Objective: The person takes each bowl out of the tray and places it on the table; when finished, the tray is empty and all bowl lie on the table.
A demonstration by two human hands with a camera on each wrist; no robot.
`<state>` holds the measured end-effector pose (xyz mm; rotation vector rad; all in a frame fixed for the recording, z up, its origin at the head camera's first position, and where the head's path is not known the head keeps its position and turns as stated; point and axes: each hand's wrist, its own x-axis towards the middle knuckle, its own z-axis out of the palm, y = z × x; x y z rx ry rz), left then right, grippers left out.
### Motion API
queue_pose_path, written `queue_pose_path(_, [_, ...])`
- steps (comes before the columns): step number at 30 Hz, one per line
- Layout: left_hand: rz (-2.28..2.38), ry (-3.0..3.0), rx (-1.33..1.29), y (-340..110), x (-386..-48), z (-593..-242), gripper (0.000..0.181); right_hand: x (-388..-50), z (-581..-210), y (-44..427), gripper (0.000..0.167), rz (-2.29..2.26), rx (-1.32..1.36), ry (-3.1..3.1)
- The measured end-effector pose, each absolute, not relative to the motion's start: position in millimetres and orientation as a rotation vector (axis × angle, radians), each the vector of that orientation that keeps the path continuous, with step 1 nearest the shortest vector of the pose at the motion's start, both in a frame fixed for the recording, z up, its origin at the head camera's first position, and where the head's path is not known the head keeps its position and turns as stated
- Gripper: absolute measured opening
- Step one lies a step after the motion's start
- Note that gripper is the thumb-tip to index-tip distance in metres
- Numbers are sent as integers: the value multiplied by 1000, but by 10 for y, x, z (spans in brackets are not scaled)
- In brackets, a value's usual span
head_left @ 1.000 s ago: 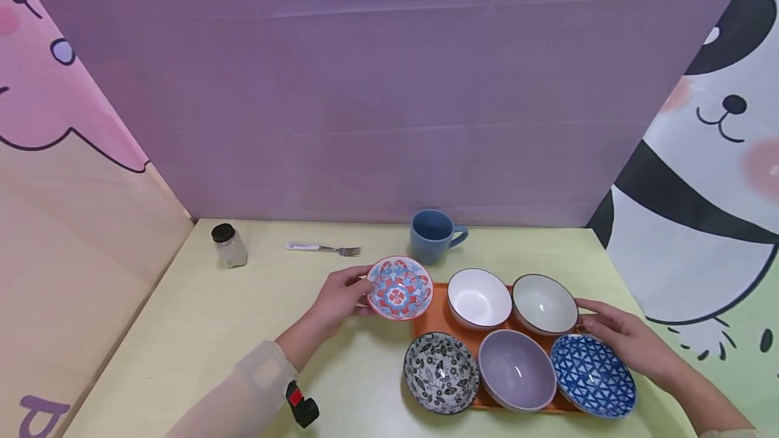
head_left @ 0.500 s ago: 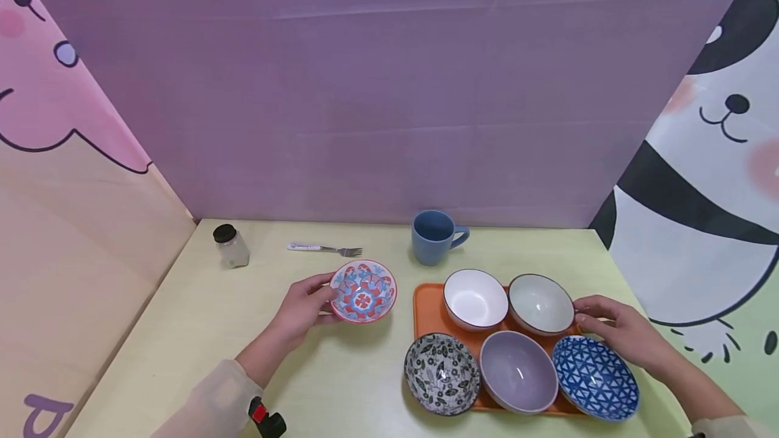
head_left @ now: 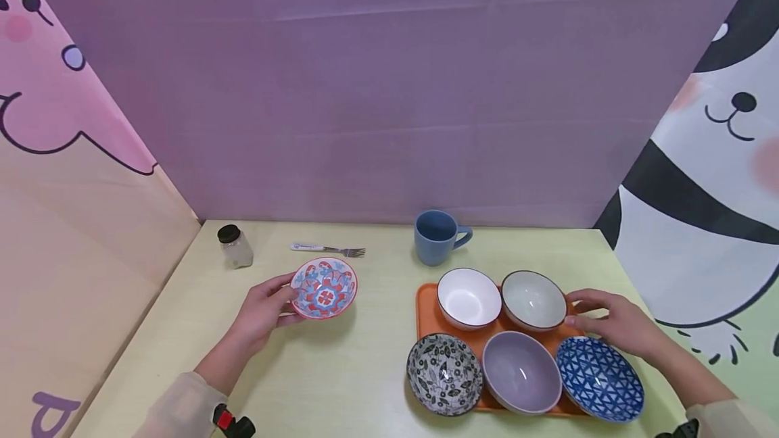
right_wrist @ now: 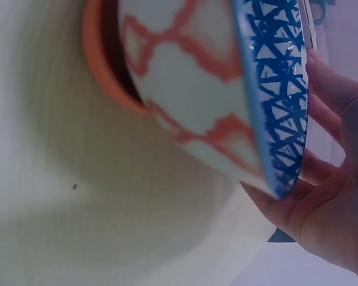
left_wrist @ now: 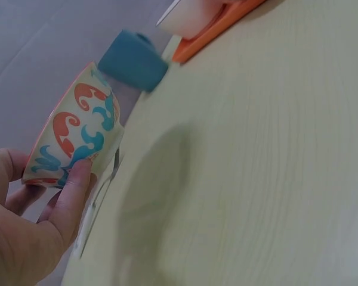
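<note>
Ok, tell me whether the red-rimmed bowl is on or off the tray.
Off: the left hand holds the red-rimmed bowl away from the orange tray, above the tabletop, its shadow lying apart from it.

Soft, even light filled the head view, with a faint shadow on the counter [head_left: 359,384] beneath the red-and-blue bowl [head_left: 324,288] and glints in the purple bowl [head_left: 521,372] to its right. The left wrist view was dimmer, the mug [left_wrist: 134,62] beyond that bowl blurred; the right wrist view, hazy.
</note>
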<state>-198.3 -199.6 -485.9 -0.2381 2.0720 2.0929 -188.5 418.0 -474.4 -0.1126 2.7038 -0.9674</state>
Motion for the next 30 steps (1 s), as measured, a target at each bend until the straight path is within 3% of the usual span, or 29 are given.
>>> queue_pose_path(13, [2096, 2112, -391, -2536, -1918, -4925, 50, -1870, -4693, 4217, 40, -942, -331, 2634])
queue_pose_path(18, [2143, 2101, -430, -2765, -1898, -4971, 55, -1856, -4733, 4213, 51, -960, -317, 2671])
queue_pose_path(24, [2190, 2077, -464, -3013, -1866, -5057, 58, -1857, -4753, 4239, 69, -1019, -121, 2643])
queue_pose_path(30, [2266, 2004, -523, -3234, -1816, -5076, 63, -1844, -4783, 4311, 77, -1118, -17, 2571])
